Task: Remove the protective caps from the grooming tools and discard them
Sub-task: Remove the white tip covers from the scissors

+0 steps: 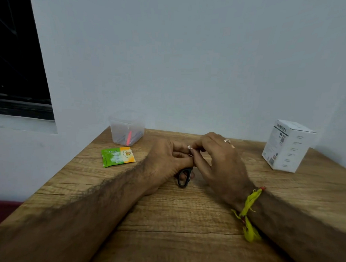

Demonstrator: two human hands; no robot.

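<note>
My left hand (167, 162) grips small scissors (184, 177) with black loop handles that hang below my fingers near the table. The blades are mostly hidden inside both hands. My right hand (218, 160) pinches a tiny white protective cap (189, 147) at the scissors' tip, just above my left fingers. Both hands meet over the middle of the wooden table (175, 219).
A clear plastic container (127, 127) holding a red tool and other dark tools stands at the table's back left. A green and orange sachet (117, 156) lies in front of it. A white printed box (287, 145) stands at the back right. The wall is close behind.
</note>
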